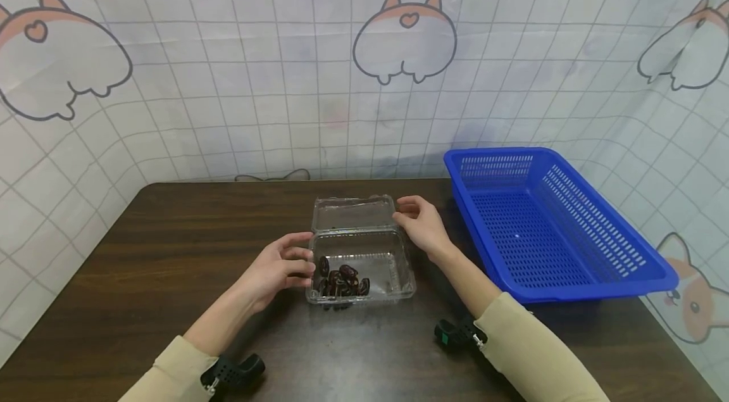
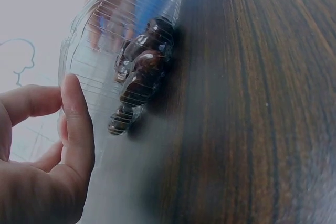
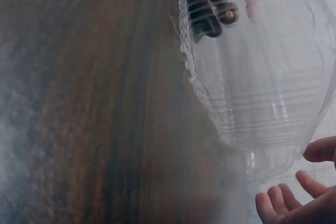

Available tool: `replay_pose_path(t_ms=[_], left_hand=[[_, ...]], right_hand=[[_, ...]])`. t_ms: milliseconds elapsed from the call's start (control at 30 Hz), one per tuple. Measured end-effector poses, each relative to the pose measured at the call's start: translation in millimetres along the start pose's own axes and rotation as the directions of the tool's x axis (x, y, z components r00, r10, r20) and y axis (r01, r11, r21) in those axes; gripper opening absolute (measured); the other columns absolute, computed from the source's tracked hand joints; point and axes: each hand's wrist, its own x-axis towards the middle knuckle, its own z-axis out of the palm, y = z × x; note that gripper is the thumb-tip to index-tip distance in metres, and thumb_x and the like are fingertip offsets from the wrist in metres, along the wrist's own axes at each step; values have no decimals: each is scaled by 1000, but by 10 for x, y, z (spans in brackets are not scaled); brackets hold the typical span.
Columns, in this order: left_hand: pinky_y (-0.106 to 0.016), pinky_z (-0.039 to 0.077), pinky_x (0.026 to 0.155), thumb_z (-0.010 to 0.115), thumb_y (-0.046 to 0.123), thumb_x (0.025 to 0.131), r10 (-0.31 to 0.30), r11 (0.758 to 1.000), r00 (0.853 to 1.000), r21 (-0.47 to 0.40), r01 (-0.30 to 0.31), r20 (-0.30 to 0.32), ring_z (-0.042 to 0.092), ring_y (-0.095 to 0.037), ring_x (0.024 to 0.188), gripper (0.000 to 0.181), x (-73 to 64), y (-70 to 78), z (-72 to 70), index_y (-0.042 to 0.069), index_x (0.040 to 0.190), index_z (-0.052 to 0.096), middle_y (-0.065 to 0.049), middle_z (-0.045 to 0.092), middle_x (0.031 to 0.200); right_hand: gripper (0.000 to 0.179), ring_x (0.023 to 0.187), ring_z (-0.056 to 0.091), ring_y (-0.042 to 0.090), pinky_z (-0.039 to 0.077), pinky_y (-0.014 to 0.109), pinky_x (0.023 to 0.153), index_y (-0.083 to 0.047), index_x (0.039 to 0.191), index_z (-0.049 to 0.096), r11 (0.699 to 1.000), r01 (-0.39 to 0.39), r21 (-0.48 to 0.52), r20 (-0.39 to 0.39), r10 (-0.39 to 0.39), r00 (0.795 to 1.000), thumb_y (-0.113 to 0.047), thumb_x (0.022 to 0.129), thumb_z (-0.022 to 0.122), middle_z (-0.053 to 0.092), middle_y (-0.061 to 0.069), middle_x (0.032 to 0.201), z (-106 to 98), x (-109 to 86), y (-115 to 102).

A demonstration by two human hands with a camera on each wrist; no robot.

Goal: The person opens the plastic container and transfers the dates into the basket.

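Note:
A clear plastic clamshell box (image 1: 393,263) stands on the dark wooden table (image 1: 171,244), its lid (image 1: 353,213) folded back. Several dark dates (image 1: 342,280) lie in its front left corner. My left hand (image 1: 285,266) rests against the box's left wall with loosely curved fingers. From the left wrist, the thumb (image 2: 76,114) touches the ribbed wall of the box (image 2: 105,51) beside the dates (image 2: 142,72). My right hand (image 1: 418,221) hovers at the lid's right corner. Seen from the right wrist, its fingertips (image 3: 286,203) stay just clear of the box (image 3: 262,77).
A blue perforated basket (image 1: 592,212) with nothing in it stands right of the box, close to my right hand. A tiled cloth with cartoon dogs hangs behind and beside the table. Bare wood stretches to the left and front.

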Motion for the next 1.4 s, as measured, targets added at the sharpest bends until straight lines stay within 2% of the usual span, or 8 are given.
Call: replay_pose_path(t_ms=[100,267,433,533,667,833,1133,1400], left_hand=[[-38,60,77,64,-6,94,-5,1000,1000,-4,5,-1,63,-22,86,62,12,12,5,2,152,41,-12,58,107],[-36,60,77,64,-5,94,-10,1000,1000,-15,11,16,62,-21,86,61,17,-24,46,-1,150,43,-9,58,105],[-34,60,75,64,-4,93,-10,999,1000,-43,11,17,62,-19,83,60,13,-53,71,-5,149,43,-8,58,103],[-33,60,74,65,-3,93,-8,999,1000,-52,8,7,62,-17,81,59,7,-39,71,-7,147,43,-7,60,101],[-33,59,77,64,-1,95,-13,999,1000,-35,14,19,62,-17,82,57,-21,-4,54,-7,147,41,-8,60,102],[-36,59,80,61,1,99,-14,1000,998,-9,15,54,64,-20,85,55,-57,37,1,-6,148,38,-13,60,107],[-37,61,77,61,-2,97,-23,999,998,-32,25,62,64,-21,87,56,-63,5,-21,-7,147,38,-10,60,103],[-36,61,76,62,-1,95,-23,999,999,-45,24,43,63,-20,86,57,-44,-28,1,-6,147,40,-10,59,104]], right_hand=[[35,120,57,33,49,49,98,0,134,59,994,97,-50,-29,-99,995,-11,101,65,61,18,128,-6,-31,-35],[24,101,62,24,51,40,85,-5,122,66,958,249,-140,-44,-257,965,-10,99,67,67,9,111,-5,-164,-108],[17,88,65,18,54,37,77,-7,116,69,921,337,-195,66,-330,942,-10,99,65,70,4,100,43,-308,-200],[15,82,67,18,54,37,72,-7,113,70,911,350,-220,176,-316,932,-12,100,65,72,4,96,96,-365,-277],[20,78,69,24,54,34,66,-2,117,68,897,366,-247,308,-285,908,-12,100,66,73,8,93,168,-417,-348],[31,75,68,18,54,30,66,1,127,62,871,399,-286,413,-264,872,-10,98,68,71,3,91,264,-433,-360],[33,77,65,16,54,35,69,-2,121,65,801,437,-410,533,-179,827,-17,94,76,69,3,92,404,-455,-358],[30,75,63,14,53,35,69,-5,119,66,772,434,-464,575,-110,811,-18,93,77,68,1,87,489,-426,-336]])
